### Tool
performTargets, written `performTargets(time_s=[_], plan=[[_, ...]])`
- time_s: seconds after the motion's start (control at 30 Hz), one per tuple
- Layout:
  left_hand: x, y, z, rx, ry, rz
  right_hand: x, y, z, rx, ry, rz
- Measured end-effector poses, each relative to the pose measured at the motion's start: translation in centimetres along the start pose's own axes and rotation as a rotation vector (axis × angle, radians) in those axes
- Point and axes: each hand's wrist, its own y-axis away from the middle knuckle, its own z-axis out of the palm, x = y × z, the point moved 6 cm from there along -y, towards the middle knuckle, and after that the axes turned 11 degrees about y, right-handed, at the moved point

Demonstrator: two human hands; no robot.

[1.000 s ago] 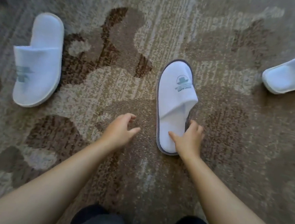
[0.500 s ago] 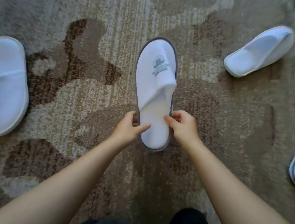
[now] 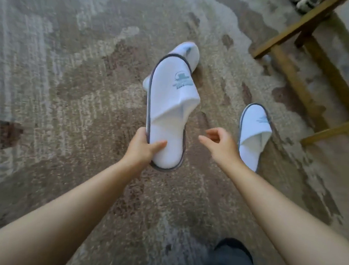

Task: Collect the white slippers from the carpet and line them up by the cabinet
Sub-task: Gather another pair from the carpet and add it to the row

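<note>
- Holding one white slipper (image 3: 171, 115) up off the carpet (image 3: 58, 80), the left hand (image 3: 141, 150) grips it near the heel. A moment ago that slipper lay flat on the carpet and both hands were on it.
- The left fingers (image 3: 141, 134) curl under the grey edge and the thumb presses on top of the heel, so they are clamped on the slipper.
- The right hand (image 3: 221, 146) has let go. The right fingers (image 3: 212, 133) are loosely bent and apart, and they hold nothing.
- The right hand is just beside a second slipper (image 3: 255, 135), which lies on the carpet with its toe pointing away.
- A third slipper (image 3: 190, 52) lies on the carpet farther off. The held slipper hides most of it.
- The view has turned too. Wooden legs (image 3: 296, 81) of some furniture now show at the top right, and I cannot tell if this is the cabinet.
- I think the first slipper is now collected, and the free right hand is going for the second one.
- No slippers are lined up yet, so most of the job is still to do.
- A dark trouser leg (image 3: 231, 264) shows at the bottom.
</note>
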Motion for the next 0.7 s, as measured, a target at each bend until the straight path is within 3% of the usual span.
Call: performTargets(time_s=[0.13,0.3,0.43,0.57,0.7], plan=[[-2.6,-1.9,6.3,-0.044,-0.109,-0.061,10.9,-1.4,-3.5,0.145,0.012,0.237],[-4.5,-4.5,11.4,-0.003,-0.214,-0.108,20.8,-3.7,-4.5,0.191,-0.001,0.486],[-5.7,-6.0,13.1,0.037,-0.264,-0.117,23.5,-5.1,-3.5,0.196,0.048,0.603],[-6.8,-6.3,13.5,0.075,-0.305,-0.161,23.6,-5.9,-2.7,0.193,0.137,0.593],[-6.9,-5.8,13.7,0.075,-0.295,-0.166,23.9,-5.7,-3.1,0.233,0.059,0.669]])
